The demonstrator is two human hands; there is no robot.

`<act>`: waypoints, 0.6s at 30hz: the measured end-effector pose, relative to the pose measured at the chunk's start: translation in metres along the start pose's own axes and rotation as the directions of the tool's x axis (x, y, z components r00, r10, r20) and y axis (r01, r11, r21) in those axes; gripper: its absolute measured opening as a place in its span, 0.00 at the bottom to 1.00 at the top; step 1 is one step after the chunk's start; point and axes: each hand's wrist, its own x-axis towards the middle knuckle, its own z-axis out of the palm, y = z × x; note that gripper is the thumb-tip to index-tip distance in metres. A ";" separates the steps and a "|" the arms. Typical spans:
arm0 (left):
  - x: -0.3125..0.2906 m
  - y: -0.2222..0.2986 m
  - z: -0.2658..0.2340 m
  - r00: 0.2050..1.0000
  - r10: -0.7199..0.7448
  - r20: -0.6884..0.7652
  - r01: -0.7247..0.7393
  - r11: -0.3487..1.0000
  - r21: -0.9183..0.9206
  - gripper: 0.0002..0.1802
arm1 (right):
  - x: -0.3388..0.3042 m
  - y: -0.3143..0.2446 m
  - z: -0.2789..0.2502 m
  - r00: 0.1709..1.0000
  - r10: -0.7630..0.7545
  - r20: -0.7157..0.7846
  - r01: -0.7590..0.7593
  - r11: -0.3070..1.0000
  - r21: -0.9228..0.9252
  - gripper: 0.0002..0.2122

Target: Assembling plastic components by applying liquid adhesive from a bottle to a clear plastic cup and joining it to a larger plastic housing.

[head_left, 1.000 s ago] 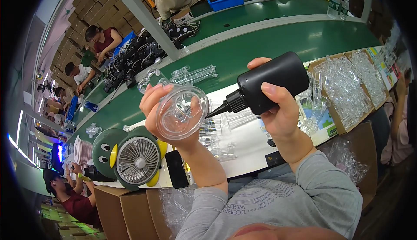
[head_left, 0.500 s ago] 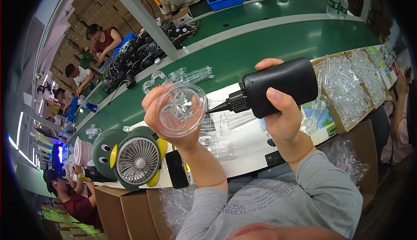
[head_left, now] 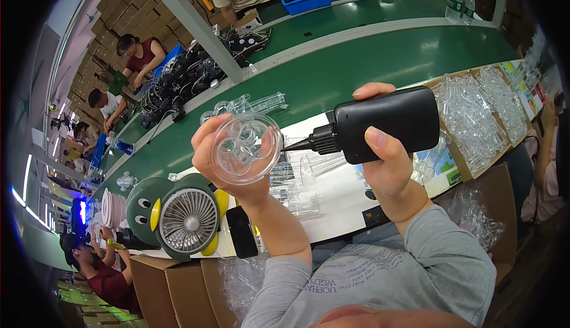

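Observation:
My left hand (head_left: 205,153) is closed round a clear plastic cup-like part (head_left: 246,150), its wide round rim turned toward me. Curved clear shapes show through the rim, and some fingers are hidden behind it. In my right hand (head_left: 389,164) a black squeeze bottle (head_left: 389,123) lies on its side, thumb below and a finger over the top. Its thin pointed nozzle (head_left: 309,143) aims left, the tip at the right edge of the round rim; whether they touch I cannot tell. Behind both hands, clear tube-shaped parts (head_left: 261,105) lie on the green bench.
A green penguin-shaped fan (head_left: 190,218) and a dark phone (head_left: 242,232) stand left of my forearm. More clear parts (head_left: 297,200) lie on white sheeting. To the right is a cardboard box of clear pieces (head_left: 469,123). Co-workers sit across and along the bench (head_left: 356,46).
The bottle has shifted slightly right and down. My left hand has moved a little left and turned the clear part slightly. The nozzle tip stays at its rim.

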 end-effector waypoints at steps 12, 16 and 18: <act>-0.003 -0.001 -0.003 1.000 0.028 -0.001 -0.028 0.999 0.045 0.37 | 0.003 0.002 0.000 0.999 -0.042 -0.031 0.045 0.995 0.092 0.19; -0.004 -0.001 0.001 1.000 0.013 -0.021 -0.012 0.999 0.048 0.37 | 0.003 0.002 0.000 0.998 -0.052 -0.039 0.056 0.995 0.088 0.19; -0.003 0.000 0.001 0.999 -0.018 -0.051 0.019 1.000 0.015 0.38 | 0.003 0.002 0.000 0.998 -0.040 -0.041 0.043 0.995 0.093 0.19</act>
